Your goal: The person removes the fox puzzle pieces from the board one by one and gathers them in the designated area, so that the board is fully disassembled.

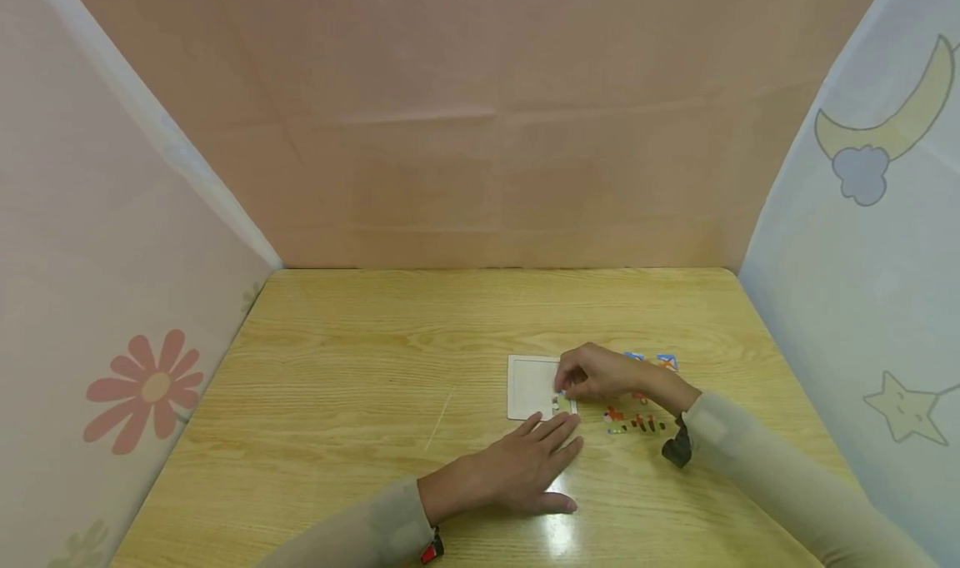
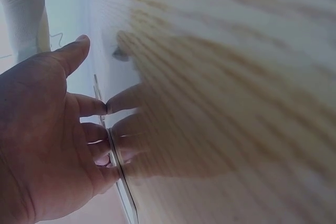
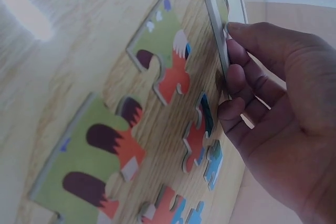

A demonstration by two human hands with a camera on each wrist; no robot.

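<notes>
A shallow white puzzle tray [image 1: 531,385] lies right of centre on the table. In its near right corner is a green puzzle piece [image 1: 564,405], also partly visible in the right wrist view. My right hand [image 1: 595,370] reaches over the tray's right edge, fingers curled, and pinches this piece between thumb and index finger; the index fingertip is hidden in the right wrist view. Flat and spread, my left hand [image 1: 528,470] touches the tray's near edge with its fingertips, as the left wrist view shows too.
Loose puzzle pieces lie right of the tray, including a green one with dark brown shapes [image 3: 94,142] and a green and orange one [image 3: 163,48]. Several smaller pieces with blue parts [image 1: 667,361] lie farther back, partly behind the right forearm. Fabric walls surround the wooden table [image 1: 337,368].
</notes>
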